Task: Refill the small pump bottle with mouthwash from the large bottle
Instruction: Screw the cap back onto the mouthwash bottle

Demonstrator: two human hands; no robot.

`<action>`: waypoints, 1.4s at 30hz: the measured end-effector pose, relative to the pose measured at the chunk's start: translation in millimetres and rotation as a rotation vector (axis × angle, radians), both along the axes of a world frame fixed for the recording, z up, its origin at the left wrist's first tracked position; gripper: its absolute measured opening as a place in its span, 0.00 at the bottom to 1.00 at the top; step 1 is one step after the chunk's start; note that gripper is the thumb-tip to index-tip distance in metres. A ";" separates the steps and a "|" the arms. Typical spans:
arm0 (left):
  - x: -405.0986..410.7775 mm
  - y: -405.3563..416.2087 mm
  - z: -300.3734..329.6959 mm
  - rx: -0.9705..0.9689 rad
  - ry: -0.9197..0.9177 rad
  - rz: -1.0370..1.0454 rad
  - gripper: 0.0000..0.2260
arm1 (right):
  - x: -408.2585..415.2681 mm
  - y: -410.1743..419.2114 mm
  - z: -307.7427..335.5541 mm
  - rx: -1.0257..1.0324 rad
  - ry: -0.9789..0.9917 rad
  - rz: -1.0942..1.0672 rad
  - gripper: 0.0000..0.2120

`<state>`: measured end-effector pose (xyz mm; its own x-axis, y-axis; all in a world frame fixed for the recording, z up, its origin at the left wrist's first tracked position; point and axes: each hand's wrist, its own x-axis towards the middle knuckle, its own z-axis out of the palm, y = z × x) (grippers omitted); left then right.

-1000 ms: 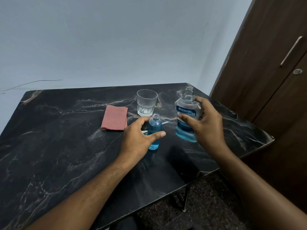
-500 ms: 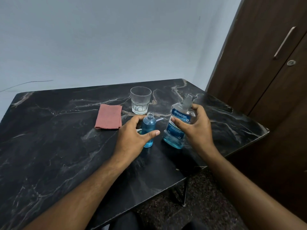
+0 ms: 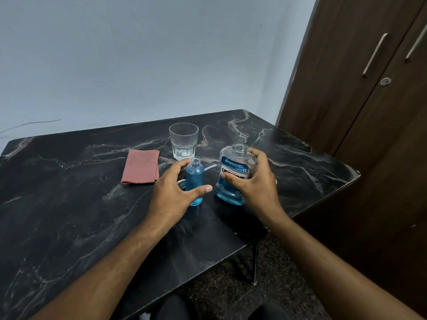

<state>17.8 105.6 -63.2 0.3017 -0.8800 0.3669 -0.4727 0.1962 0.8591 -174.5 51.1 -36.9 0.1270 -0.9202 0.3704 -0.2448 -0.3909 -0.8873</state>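
Small bottle (image 3: 194,181), uncapped, blue-filled, upright on bench (image 3: 69,204); left hand (image 3: 172,192) cupped around it, contact unclear. Large bottle (image 3: 234,176) just right, open-necked, gripped by right hand (image 3: 256,181). Glass (image 3: 183,140) behind; pink cloth (image 3: 141,166) left.

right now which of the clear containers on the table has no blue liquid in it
The drinking glass at the back, beside the pink cloth. It looks empty, while the small bottle and the large mouthwash bottle both hold blue liquid.
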 end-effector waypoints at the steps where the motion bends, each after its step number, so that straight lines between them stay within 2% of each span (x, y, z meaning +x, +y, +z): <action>1: -0.1 0.7 0.3 -0.005 0.006 -0.010 0.40 | -1.6 -0.6 -2.2 -0.002 0.002 0.009 0.36; 6: 2.2 4.2 2.7 -0.047 0.012 -0.056 0.45 | -16.0 2.0 -7.2 0.004 0.042 0.076 0.41; 9: 2.0 5.7 5.7 -0.128 0.031 -0.053 0.43 | -33.2 6.8 -5.8 -0.038 0.098 0.061 0.41; 13: -1.9 10.0 18.0 -0.271 0.007 0.007 0.33 | -60.4 2.3 -5.5 -0.168 0.092 -0.119 0.24; 15: -4.6 11.1 27.9 -0.341 -0.121 0.083 0.26 | -71.5 -11.5 -8.0 -0.181 0.202 -0.243 0.16; 16: -7.7 12.3 33.4 -0.358 -0.205 0.118 0.24 | -77.1 -18.8 -9.3 -0.150 0.278 -0.285 0.16; 18: -14.0 13.9 45.3 -0.343 -0.335 0.133 0.23 | -83.7 -31.7 -11.6 -0.028 0.402 -0.309 0.23; 21: -26.7 13.0 56.7 -0.242 -0.374 0.076 0.23 | -85.5 -42.5 -18.3 0.168 0.526 -0.295 0.39; 23: -35.8 10.0 61.3 -0.195 -0.395 0.087 0.25 | -83.2 -43.5 -22.4 0.218 0.585 -0.305 0.39; 24: -40.4 8.1 63.1 -0.176 -0.407 0.101 0.27 | -81.8 -43.2 -23.5 0.204 0.598 -0.317 0.34; 26: -48.8 3.7 66.2 -0.139 -0.441 0.129 0.31 | -79.5 -39.7 -21.1 0.127 0.558 -0.343 0.21; 29: -59.8 -2.5 69.1 -0.107 -0.512 0.147 0.39 | -76.9 -34.6 -5.7 0.105 0.377 -0.313 0.12; 31: -63.5 -6.7 70.6 -0.118 -0.569 0.172 0.40 | -71.4 -29.5 15.2 0.105 0.242 -0.191 0.16; 34: -67.7 -9.6 71.1 -0.117 -0.634 0.211 0.39 | -59.1 -15.9 54.4 0.031 0.087 0.030 0.31; 36: -70.1 -8.9 70.7 -0.119 -0.644 0.218 0.38 | -54.0 -9.1 77.6 -0.016 0.034 0.063 0.32; 37: -70.8 -8.0 70.8 -0.123 -0.645 0.218 0.38 | -52.5 -7.3 87.4 -0.065 0.079 0.037 0.29; 39: -72.2 -5.8 71.6 -0.125 -0.646 0.217 0.39 | -52.5 -6.6 101.6 -0.181 0.310 -0.009 0.24; 42: -74.2 -4.0 73.7 -0.123 -0.653 0.227 0.41 | -48.8 -5.6 114.1 -0.279 0.611 0.059 0.24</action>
